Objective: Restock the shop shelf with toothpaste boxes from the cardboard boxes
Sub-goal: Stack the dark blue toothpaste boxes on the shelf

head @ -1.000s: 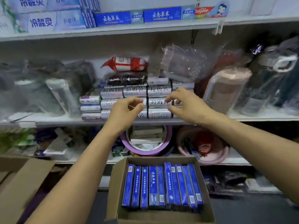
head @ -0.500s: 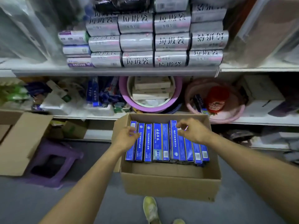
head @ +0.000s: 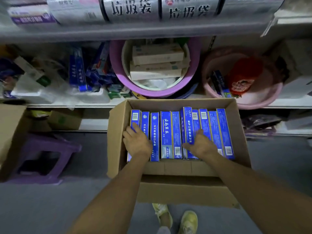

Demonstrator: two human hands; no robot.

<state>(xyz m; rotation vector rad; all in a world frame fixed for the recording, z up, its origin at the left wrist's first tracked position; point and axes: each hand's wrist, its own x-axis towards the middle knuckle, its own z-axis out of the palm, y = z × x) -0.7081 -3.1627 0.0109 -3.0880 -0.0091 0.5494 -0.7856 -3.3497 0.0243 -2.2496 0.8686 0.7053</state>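
Head view, looking down at an open cardboard box (head: 177, 168) on the grey floor (head: 50, 208), just below the frame's centre; inside it a row of blue toothpaste boxes (head: 166, 134) stands on edge, side by side, long axes running from 12 to 6 o'clock; one of them, right of the row's middle, sits a little higher than its neighbours. The left hand (head: 137, 143) lies at the 9 o'clock end of the row, fingers bent down over the two outermost toothpaste boxes, one finger against the cardboard wall, gripping them; the right hand (head: 200, 145) covers the part of the row toward 3 o'clock, thumb on the near side of the raised one and fingers curled over the tops of those beside it, gripping them. At 12 o'clock from the cardboard box, on a low shelf (head: 94, 105), a purple basin (head: 116, 71) holds pale flat cartons; at 2 o'clock a pink basin (head: 270, 102) holds a red packet; above both, on the upper shelf (head: 135, 32), lie silver rolls (head: 131, 9) with printed characters. At 9 o'clock stand a purple stool (head: 49, 149) and, beyond it, a second carton (head: 11, 132); at 6 o'clock, two yellow-green shoes (head: 188, 220).
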